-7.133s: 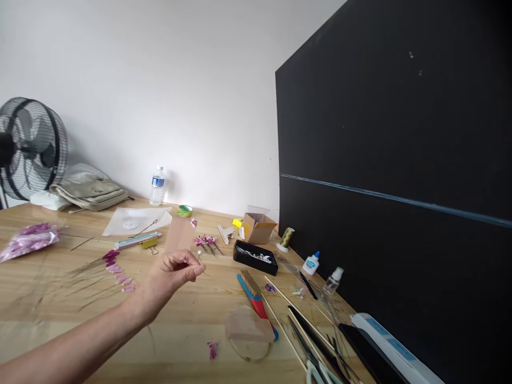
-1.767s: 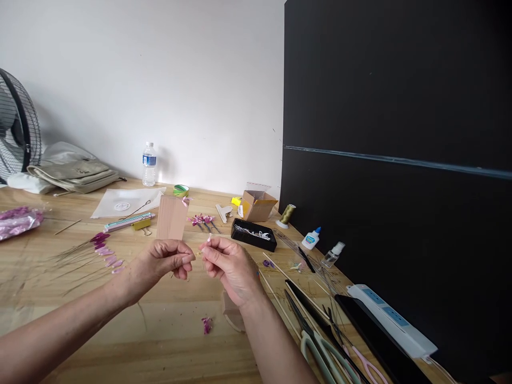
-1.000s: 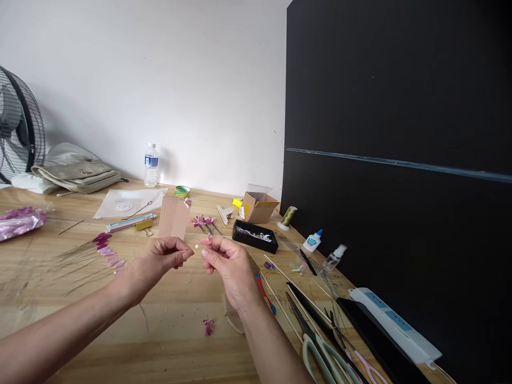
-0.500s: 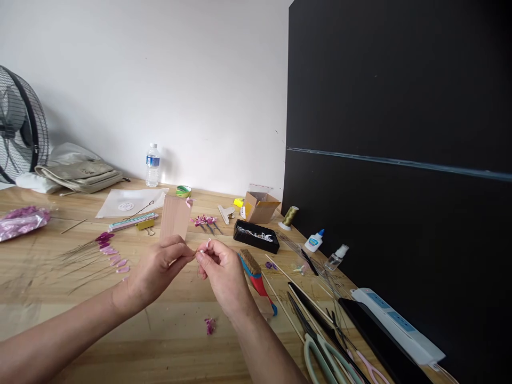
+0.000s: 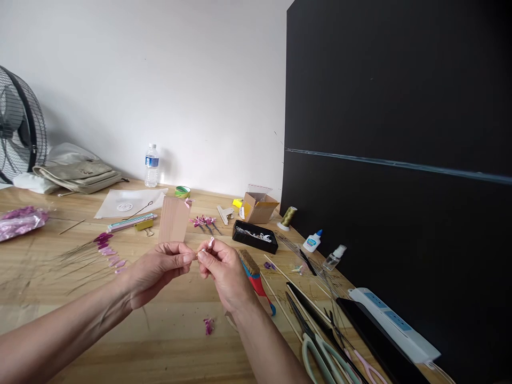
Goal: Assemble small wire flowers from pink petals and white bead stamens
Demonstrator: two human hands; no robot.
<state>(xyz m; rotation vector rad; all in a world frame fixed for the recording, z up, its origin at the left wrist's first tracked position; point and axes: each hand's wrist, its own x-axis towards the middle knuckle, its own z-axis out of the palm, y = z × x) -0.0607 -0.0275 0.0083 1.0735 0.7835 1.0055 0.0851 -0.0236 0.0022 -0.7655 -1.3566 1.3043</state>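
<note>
Above the middle of the desk [image 5: 176, 341], both hands raised, fingertips meeting. Left hand [image 5: 154, 269] with fingers [image 5: 184, 260] pinched narrow on a tiny pale bead [image 5: 202, 250] on thin wire; right hand [image 5: 224, 272] pinching the same piece from the other side, a small pink petal [image 5: 210, 242] sticking up from its fingers [image 5: 205, 257]. Just behind, an upright tan card [image 5: 173, 220]. Below the hands, a pink scrap [image 5: 208, 326] lying flat. Beside the right wrist, a brush [image 5: 254, 274] with red and blue handle. Farther right, scissors [image 5: 320, 352], sticks [image 5: 280, 277] and a glue bottle [image 5: 311, 241]. Far left, pink petals on wires [image 5: 110, 253]; at the back wall, a water bottle [image 5: 151, 166].
</note>
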